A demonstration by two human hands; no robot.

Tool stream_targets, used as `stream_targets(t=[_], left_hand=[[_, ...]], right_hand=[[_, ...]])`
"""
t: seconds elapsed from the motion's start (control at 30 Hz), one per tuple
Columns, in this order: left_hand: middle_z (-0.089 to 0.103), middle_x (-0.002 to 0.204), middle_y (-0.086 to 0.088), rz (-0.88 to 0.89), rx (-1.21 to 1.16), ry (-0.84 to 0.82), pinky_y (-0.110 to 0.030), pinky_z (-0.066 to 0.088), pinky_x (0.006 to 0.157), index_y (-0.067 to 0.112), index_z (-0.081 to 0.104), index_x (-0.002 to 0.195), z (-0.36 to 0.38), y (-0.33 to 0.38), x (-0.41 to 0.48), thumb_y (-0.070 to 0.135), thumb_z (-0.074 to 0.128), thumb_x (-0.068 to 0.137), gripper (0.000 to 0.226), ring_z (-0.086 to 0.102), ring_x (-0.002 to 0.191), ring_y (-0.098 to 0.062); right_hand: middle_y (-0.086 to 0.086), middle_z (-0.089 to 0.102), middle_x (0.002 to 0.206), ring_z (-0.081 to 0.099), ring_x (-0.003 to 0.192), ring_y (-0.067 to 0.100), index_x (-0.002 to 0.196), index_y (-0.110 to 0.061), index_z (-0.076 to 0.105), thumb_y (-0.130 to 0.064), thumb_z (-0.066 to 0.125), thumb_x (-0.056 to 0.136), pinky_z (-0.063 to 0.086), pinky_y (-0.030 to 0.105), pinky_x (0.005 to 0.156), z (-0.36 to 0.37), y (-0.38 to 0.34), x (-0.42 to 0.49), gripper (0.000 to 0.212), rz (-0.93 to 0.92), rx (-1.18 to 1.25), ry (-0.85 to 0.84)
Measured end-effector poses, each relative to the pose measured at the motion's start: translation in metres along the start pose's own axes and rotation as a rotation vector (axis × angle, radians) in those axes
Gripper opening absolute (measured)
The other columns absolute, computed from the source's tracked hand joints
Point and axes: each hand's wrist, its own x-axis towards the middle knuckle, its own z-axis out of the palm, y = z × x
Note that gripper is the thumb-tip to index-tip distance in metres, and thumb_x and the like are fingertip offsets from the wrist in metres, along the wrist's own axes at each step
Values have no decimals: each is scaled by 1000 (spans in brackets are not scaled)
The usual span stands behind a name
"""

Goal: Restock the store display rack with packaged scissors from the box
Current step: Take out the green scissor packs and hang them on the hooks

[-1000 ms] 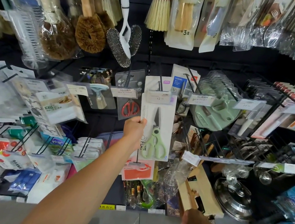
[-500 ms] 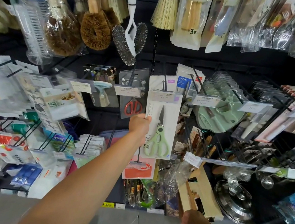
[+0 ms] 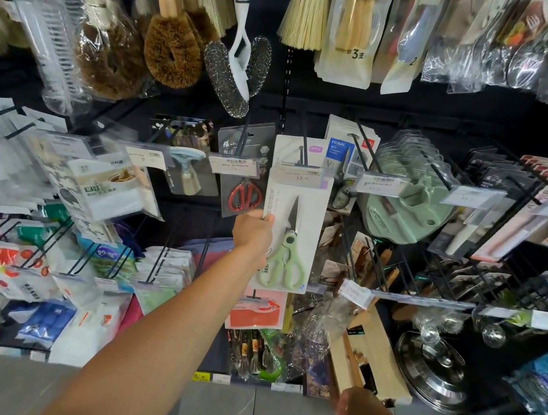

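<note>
Lifted a little higher up the rack since the earlier frame, with the card's top edge now tucked up behind the price tag [image 3: 298,177]. Taking that tag as the landmark: directly below it hangs the pack of scissors [image 3: 291,233], pale green handles down, blade up, pinched at its left edge by the left hand [image 3: 253,230], fingers closed on the card, arm stretched long and nearly straight from low left up to the rack. Best done by keeping the card flat and square to the hook [image 3: 304,149] just above the tag, feeling for the hang hole, then sliding back along the prong before letting go; whether the hole is already on the prong cannot be told. Far below and right of the tag, right hand [image 3: 361,414] low, curled at the bottom end of the long cardboard box [image 3: 375,351]; how firmly it grips cannot be told.
</note>
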Motion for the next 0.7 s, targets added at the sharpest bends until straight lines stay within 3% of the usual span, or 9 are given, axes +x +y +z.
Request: stream_targets(t=[0.1,0.17,0.27,0.4,0.47,0.53,0.6,0.63,0.7], left_hand=[[52,67,2,-3,-3,-10,-15,29,44,12,63,72,-1,0,3,14,55,94,23,34,52,-12],[54,73,0,0,-14,-19,-18,32,51,11,65,80,1,4,5,14,55,94,17,37,57,-14],[50,73,-1,0,1,-28,-23,33,58,16,58,76,3,6,9,15,55,93,18,37,61,-18],[48,74,-4,-19,36,-33,-27,33,62,17,58,79,5,3,16,15,56,93,14,36,65,-20],[51,75,-6,-40,21,-30,-26,37,62,15,62,82,8,7,20,16,56,93,13,39,66,-21],[66,92,-9,-95,-18,-35,-32,51,77,10,69,101,12,13,25,17,57,94,15,51,76,-22],[68,110,-12,-118,-23,-38,-42,52,94,9,65,119,14,19,29,17,56,95,27,63,95,-25],[68,113,-14,-116,-35,-34,-44,52,96,9,64,122,16,23,31,16,56,96,28,64,102,-28],[68,114,-13,-104,-44,-37,-42,53,95,10,64,121,18,30,37,15,56,96,27,64,105,-30]], right_hand=[[36,58,112,55,108,47,112,18,55,10,35,93,47,48,80,-8,1,-3,29,-1,-39,-89],[23,68,99,65,95,35,104,4,68,-3,48,92,42,31,59,-5,-1,-5,25,39,-95,-75],[-10,61,46,60,43,5,51,-28,73,-43,77,47,25,12,38,6,0,-5,16,150,-117,51],[18,71,88,68,82,30,94,-4,74,-12,59,87,38,31,58,9,0,6,19,-15,-251,-9],[-2,68,59,65,54,13,63,-23,76,-38,80,59,41,17,45,7,-4,5,16,107,-36,-21],[-12,49,38,48,35,-1,39,-30,61,-53,82,33,35,6,39,17,-2,6,31,240,162,79],[-2,66,64,64,60,12,67,-24,74,-36,71,70,51,16,59,15,-1,5,12,233,139,-42],[4,70,74,68,69,18,79,-19,77,-25,67,77,56,24,63,23,-4,9,12,176,30,33],[-3,64,52,63,47,9,57,-23,75,-36,83,51,50,17,43,26,-5,4,17,219,66,114]])
